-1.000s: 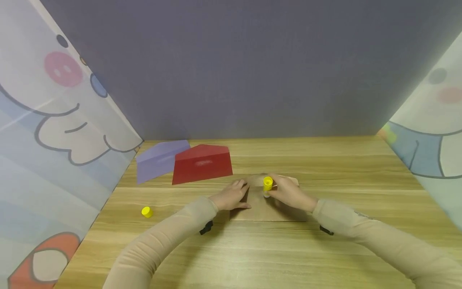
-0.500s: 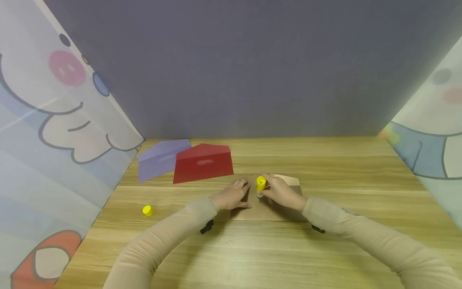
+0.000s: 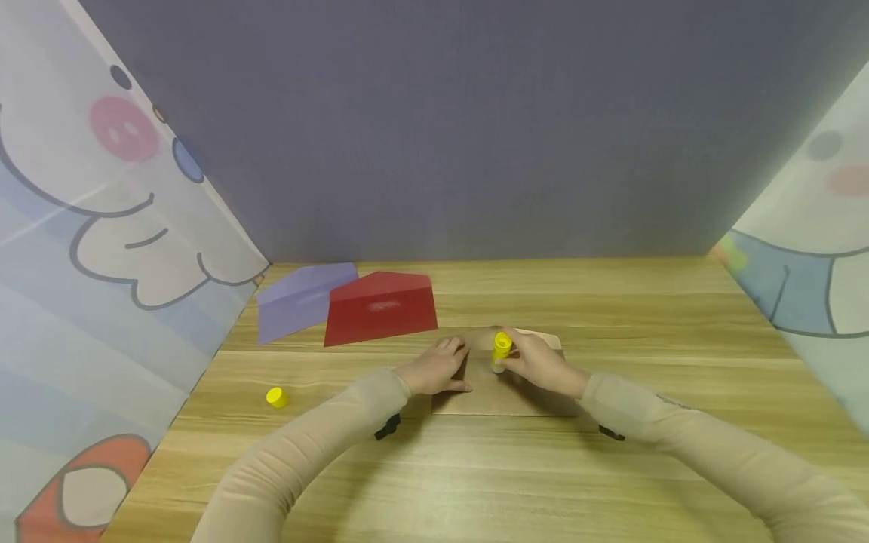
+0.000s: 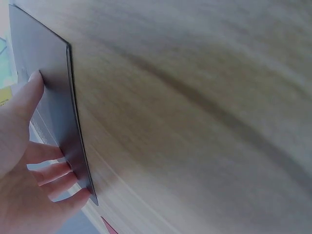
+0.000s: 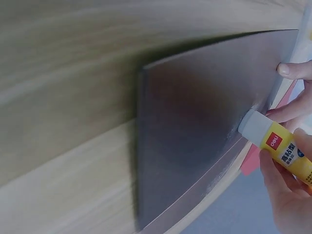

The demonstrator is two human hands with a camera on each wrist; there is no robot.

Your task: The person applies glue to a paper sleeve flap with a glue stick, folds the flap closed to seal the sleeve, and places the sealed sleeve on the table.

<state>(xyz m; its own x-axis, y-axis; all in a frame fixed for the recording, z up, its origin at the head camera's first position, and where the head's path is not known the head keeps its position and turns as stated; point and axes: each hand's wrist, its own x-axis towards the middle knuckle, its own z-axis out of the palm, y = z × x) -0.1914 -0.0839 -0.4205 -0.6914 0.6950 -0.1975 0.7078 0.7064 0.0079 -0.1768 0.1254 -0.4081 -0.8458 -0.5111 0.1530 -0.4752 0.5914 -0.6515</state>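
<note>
A brown paper envelope (image 3: pixel 475 400) lies on the table with its flap at the far side. My left hand (image 3: pixel 434 366) rests on its left part, thumb and fingers spread over the paper, as the left wrist view also shows. In my right hand (image 3: pixel 543 366) I grip a yellow glue stick (image 3: pixel 502 348), its white end down on the envelope near the flap fold. Whitish glue smears show beside that end in the right wrist view, where the glue stick (image 5: pixel 278 139) is tilted against the paper.
A yellow cap (image 3: pixel 276 397) stands on the wooden table (image 3: pixel 475 483) at the left. Behind my left hand lie a red envelope (image 3: pixel 382 311) and a purple envelope (image 3: pixel 299 302), the red overlapping the purple. A grey panel (image 3: pixel 475 151) closes off the back.
My right hand has slid the glue stick left along the envelope and then partly back to the right. The left hand has kept its place on the paper.
</note>
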